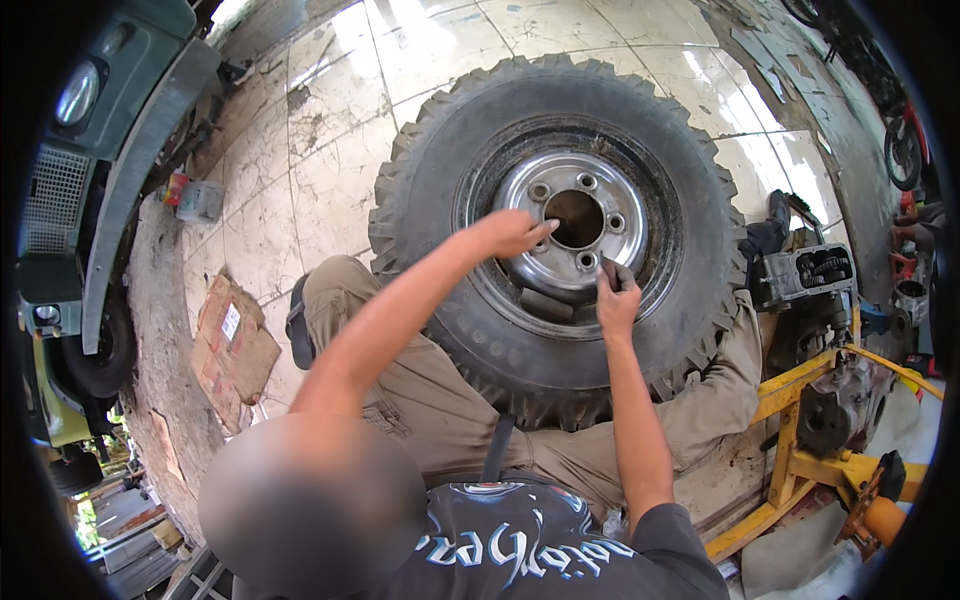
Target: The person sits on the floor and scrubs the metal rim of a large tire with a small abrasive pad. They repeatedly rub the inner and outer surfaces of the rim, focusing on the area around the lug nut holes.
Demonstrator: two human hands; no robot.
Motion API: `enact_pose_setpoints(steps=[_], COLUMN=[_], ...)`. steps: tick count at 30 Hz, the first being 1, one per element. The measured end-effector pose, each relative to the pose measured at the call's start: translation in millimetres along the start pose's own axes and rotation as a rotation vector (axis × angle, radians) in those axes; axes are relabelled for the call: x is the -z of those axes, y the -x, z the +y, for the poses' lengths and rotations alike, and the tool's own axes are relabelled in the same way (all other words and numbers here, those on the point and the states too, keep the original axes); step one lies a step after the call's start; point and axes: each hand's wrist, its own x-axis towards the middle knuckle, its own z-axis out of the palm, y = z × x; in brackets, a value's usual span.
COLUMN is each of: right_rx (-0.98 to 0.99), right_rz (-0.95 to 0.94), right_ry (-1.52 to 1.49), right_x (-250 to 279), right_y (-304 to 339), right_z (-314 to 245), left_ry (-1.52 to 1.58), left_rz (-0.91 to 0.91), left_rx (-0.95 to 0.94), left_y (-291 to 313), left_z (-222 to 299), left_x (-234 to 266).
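A large knobby tire (445, 135) lies flat on the floor between my legs. In its middle sits a bare metal wheel rim (540, 167) with a round centre opening and several bolt holes around it. My left hand (512, 233) is closed over the left side of the rim's centre plate, fingertips beside the opening; what it grips, if anything, is too small to tell. My right hand (619, 302) pinches a small dark grey piece (622, 277) at the plate's lower right, near a bolt hole. A dark curved piece (547, 304) rests on the rim's lower left.
At the left stands a vehicle with a grey bumper (150, 150). Torn cardboard (232, 340) and a clear plastic container (201, 202) lie on the tiles (335, 200). To my right are a yellow metal stand (785, 450) and an opened gear housing (810, 275).
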Motion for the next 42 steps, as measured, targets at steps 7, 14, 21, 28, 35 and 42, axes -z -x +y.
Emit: enact_pose_setpoints(steps=[7, 14, 21, 28, 35, 42], right_rx=[0.504, 0.683, 0.663, 0.813, 0.931, 1.019], right_rz=[-0.105, -0.492, -0.528, -0.75, -0.836, -0.888], right_ry=[0.495, 0.89, 1.008, 0.997, 1.089, 1.144], right_x=[-61.2, -93.7, -96.8, -87.8, -99.2, -92.1], right_y=[-19.2, -64.8, -66.0, -86.8, -108.8, -110.4], right_z=[-45.9, -46.3, -51.2, -48.9, -66.0, -64.2], left_ry=[0.007, 0.026, 0.083, 0.113, 0.109, 0.133], left_rz=[0.267, 0.209, 0.276, 0.235, 0.233, 0.306], left_rx=[0.071, 0.038, 0.043, 0.016, 0.028, -0.025], left_y=[33.5, 32.2, 39.2, 30.5, 32.8, 20.8], left_z=[-24.1, -40.5, -52.2, -57.5, -54.2, -50.9], left_x=[64.0, 77.9, 97.7, 92.6, 91.3, 93.0])
